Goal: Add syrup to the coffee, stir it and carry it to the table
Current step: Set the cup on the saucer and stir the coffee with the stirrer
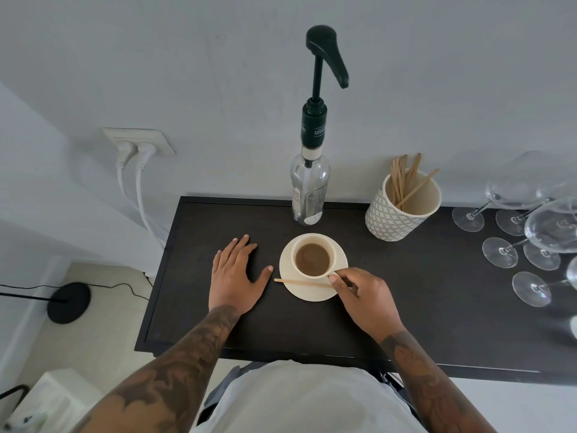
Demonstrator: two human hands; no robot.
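A cream cup of milky coffee point(313, 259) stands on a cream saucer point(307, 292) on the dark counter point(421, 307). A wooden stir stick point(299, 282) lies flat across the saucer's near side, its left tip over the rim. My right hand point(367, 300) pinches the stick's right end beside the cup. My left hand point(237, 273) rests flat on the counter left of the saucer, fingers spread, holding nothing. Behind the cup stands a clear syrup bottle point(309, 192) with a tall dark green pump point(326, 54).
A patterned cup of several wooden stir sticks point(402, 207) stands back right. Several wine glasses point(530, 239) crowd the counter's right end. A wall socket with two white plugs point(137, 145) is at the left. The counter's left edge drops to the floor with a black lamp base point(68, 303).
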